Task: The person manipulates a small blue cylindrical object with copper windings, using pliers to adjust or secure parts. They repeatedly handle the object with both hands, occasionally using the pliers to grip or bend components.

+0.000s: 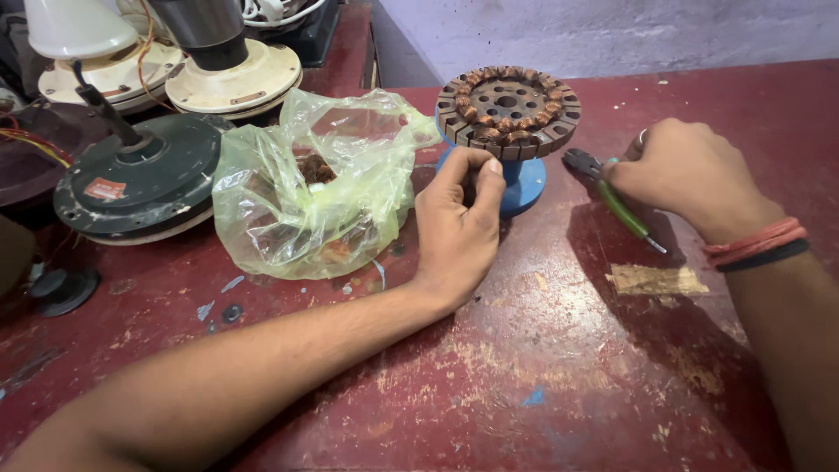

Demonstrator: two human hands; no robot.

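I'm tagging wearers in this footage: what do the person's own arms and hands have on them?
Both forearms are bare, with no sleeves in view. The right hand has a ring on one finger, and its wrist carries pinkish-red thread bands beside a thin black band. The left hand wears nothing.

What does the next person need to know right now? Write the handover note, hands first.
Left hand: fingertips pinch the near edge of the round wound stator, steadying it.
Right hand: closed around green-handled pliers, jaws pointing toward the stator, tip just short of it.
The stator sits flat on a blue stand on the red table. Copper coils are in its slots all around.
A yellow-green plastic bag holding brownish parts lies left of the stand; a dark fan motor housing lies beyond it.
Done: stator mounted and held. Left: the pliers are not yet on it.
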